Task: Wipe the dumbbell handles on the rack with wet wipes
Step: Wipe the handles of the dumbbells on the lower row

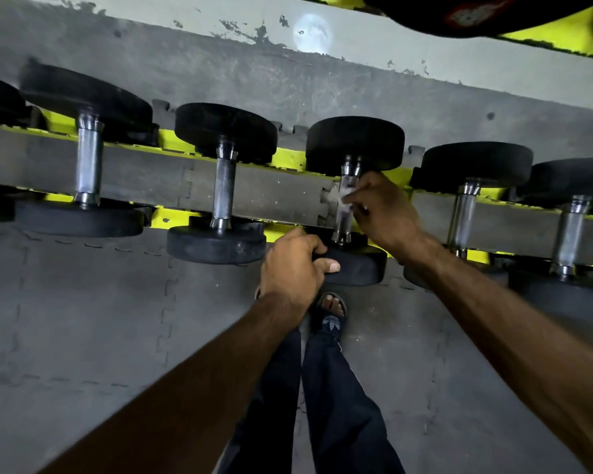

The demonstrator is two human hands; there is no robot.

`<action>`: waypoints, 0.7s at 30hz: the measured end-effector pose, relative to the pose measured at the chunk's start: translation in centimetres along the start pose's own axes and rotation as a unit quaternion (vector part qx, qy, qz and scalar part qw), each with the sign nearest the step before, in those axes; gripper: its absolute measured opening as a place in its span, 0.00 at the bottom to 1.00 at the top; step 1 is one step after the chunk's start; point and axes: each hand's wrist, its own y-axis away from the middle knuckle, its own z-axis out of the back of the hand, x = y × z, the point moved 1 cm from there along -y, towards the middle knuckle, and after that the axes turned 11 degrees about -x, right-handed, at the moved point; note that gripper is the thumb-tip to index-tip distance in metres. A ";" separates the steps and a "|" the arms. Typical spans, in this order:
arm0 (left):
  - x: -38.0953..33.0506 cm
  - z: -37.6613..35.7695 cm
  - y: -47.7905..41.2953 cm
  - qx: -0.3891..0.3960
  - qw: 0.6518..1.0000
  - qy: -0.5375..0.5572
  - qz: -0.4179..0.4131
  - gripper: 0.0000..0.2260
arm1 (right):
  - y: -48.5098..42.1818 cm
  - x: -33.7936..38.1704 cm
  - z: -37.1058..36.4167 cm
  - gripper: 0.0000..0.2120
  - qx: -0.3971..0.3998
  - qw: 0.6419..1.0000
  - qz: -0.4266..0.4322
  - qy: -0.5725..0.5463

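Dumbbell handle (343, 213) in the middle of the yellow rack (286, 158) is being wiped right now: a white wet wipe (338, 197) is pinched against the steel by the fingers of the right hand (380, 213), while the near rubber head (360, 268) is gripped by the left hand (291, 268), fingers curled over its rim. Probably mid-job, so the wipe likely needs running down the whole grip before being shifted to a neighbouring handle (462, 213).
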 end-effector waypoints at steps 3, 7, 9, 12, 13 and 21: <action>-0.2 0.3 -0.3 0.013 1.000 -0.015 -0.008 0.12 | 1.4 0.7 0.1 0.09 0.048 0.998 0.033 0.013; -0.3 0.6 -0.4 0.015 0.999 -0.038 -0.017 0.11 | 2.0 0.6 -0.3 0.17 0.074 0.997 -0.001 0.013; -0.4 0.6 -0.3 0.019 0.999 -0.047 -0.020 0.10 | 1.8 0.5 -0.7 0.12 0.023 0.998 -0.065 -0.011; -0.5 0.5 -0.3 0.022 0.998 -0.057 -0.025 0.10 | 1.2 0.8 -1.0 0.03 -0.059 0.988 -0.136 -0.049; -0.5 0.5 -0.3 0.022 0.998 -0.060 -0.024 0.10 | 1.1 1.1 -1.0 0.04 -0.079 0.984 -0.147 -0.061; -0.5 0.6 -0.4 0.014 0.998 -0.057 -0.026 0.11 | 0.7 1.0 -1.7 0.12 0.129 0.989 0.047 0.063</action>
